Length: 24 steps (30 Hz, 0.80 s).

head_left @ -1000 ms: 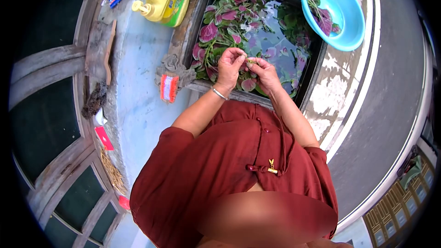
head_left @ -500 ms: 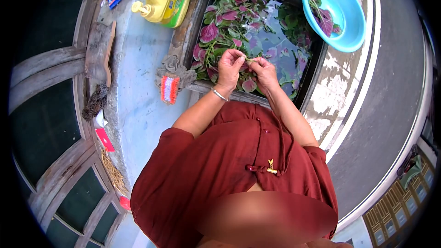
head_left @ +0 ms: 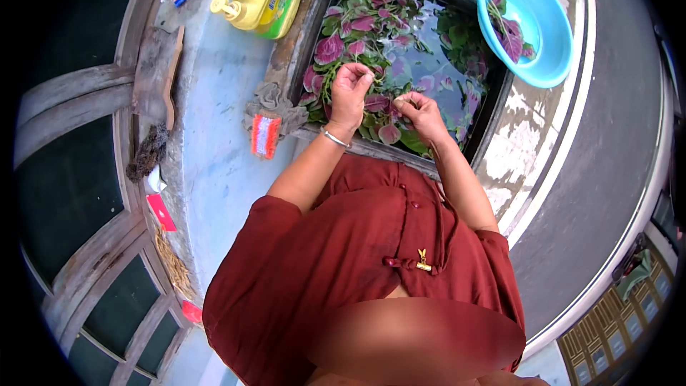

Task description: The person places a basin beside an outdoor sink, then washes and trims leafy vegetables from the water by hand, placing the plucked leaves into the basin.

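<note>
Head view shows left hand [head_left: 348, 96] and right hand [head_left: 424, 116] above leaves [head_left: 329, 49], fingers [head_left: 355, 68] pinched, any hold unclear.

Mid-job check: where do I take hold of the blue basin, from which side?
The blue basin is probably best pinched at its right-hand rim, coming from the road side: the round edge is bare there, while the purple-and-green leaves inside lie toward the left.

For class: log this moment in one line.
left hand: over leaves, grip unclear | right hand: over leaves, grip unclear | hands: apart | blue bowl: purple leaves inside
</note>
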{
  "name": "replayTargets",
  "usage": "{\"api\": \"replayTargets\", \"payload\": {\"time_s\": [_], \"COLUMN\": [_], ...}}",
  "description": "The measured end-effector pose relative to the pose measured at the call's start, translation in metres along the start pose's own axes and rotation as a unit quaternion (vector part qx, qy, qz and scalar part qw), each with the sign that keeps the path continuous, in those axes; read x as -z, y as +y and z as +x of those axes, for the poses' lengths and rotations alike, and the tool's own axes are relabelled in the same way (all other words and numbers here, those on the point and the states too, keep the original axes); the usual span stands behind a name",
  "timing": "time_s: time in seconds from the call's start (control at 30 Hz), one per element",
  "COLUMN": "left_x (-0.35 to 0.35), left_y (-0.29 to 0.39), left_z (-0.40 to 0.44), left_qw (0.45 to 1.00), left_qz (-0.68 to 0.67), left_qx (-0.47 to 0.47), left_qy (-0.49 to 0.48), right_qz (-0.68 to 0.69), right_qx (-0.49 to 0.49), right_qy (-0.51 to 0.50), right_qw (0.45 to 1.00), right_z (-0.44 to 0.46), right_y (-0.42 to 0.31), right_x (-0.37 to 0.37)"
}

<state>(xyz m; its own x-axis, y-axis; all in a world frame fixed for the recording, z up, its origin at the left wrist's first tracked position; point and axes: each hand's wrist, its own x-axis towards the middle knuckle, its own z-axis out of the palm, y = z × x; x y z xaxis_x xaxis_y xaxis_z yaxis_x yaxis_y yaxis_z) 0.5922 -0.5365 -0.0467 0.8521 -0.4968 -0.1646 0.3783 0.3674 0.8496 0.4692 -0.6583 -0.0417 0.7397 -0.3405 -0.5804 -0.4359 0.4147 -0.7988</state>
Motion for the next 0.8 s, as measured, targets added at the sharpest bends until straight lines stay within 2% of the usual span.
{"api": "replayTargets", "payload": {"time_s": [0.03, 0.1, 0.17, 0.23, 0.3, 0.33, 0.37, 0.43, 0.57, 0.6, 0.67, 0.73, 0.77, 0.8], "left_x": [0.004, 0.007, 0.007, 0.009, 0.008, 0.007, 0.006, 0.003, 0.001, 0.002, 0.003, 0.001, 0.0, 0.001], "left_y": [-0.001, -0.001, 0.001, 0.001, 0.001, 0.001, 0.002, 0.005, 0.009, 0.008, 0.004, 0.005, 0.007, 0.008], "left_z": [0.001, -0.001, -0.004, -0.004, -0.005, -0.006, -0.006, -0.007, -0.009, -0.01, -0.012, -0.013, -0.014, -0.013], "left_qw": [0.999, 0.998, 0.986, 0.985, 0.983, 0.981, 0.979, 0.977, 0.971, 0.971, 0.973, 0.976, 0.978, 0.978], "left_qz": [-0.017, -0.022, -0.083, -0.067, -0.052, -0.043, -0.034, -0.031, -0.024, -0.024, 0.044, 0.046, 0.048, 0.049], "left_qx": [0.033, 0.062, 0.14, 0.151, 0.163, 0.17, 0.178, 0.182, 0.208, 0.209, 0.179, 0.17, 0.161, 0.159], "left_qy": [-0.01, -0.019, -0.03, -0.045, -0.06, -0.079, -0.097, -0.108, -0.115, -0.115, -0.135, -0.132, -0.128, -0.129], "right_qz": [0.027, 0.036, 0.086, 0.04, -0.082, -0.152, -0.151, -0.18, -0.198, -0.213, -0.229, -0.337, -0.336, -0.224], "right_qx": [-0.032, -0.03, 0.06, 0.071, 0.212, 0.162, 0.162, 0.096, 0.091, 0.117, 0.143, 0.034, 0.034, 0.027], "right_qy": [-0.008, 0.006, 0.029, 0.018, -0.039, -0.08, -0.079, -0.105, -0.105, -0.096, -0.087, -0.017, -0.016, -0.021], "right_qw": [0.999, 0.999, 0.994, 0.997, 0.973, 0.972, 0.972, 0.973, 0.97, 0.965, 0.959, 0.941, 0.941, 0.974], "right_z": [-0.004, -0.002, 0.001, -0.002, -0.003, -0.003, -0.001, 0.003, 0.004, 0.006, 0.007, 0.005, 0.005, 0.007], "right_y": [-0.007, -0.008, -0.01, -0.025, -0.034, -0.04, -0.038, -0.034, -0.031, -0.028, -0.026, -0.031, -0.03, -0.029], "right_x": [0.001, 0.005, 0.009, 0.007, -0.002, 0.003, 0.005, 0.007, 0.007, 0.006, 0.006, 0.004, 0.005, 0.008]}}
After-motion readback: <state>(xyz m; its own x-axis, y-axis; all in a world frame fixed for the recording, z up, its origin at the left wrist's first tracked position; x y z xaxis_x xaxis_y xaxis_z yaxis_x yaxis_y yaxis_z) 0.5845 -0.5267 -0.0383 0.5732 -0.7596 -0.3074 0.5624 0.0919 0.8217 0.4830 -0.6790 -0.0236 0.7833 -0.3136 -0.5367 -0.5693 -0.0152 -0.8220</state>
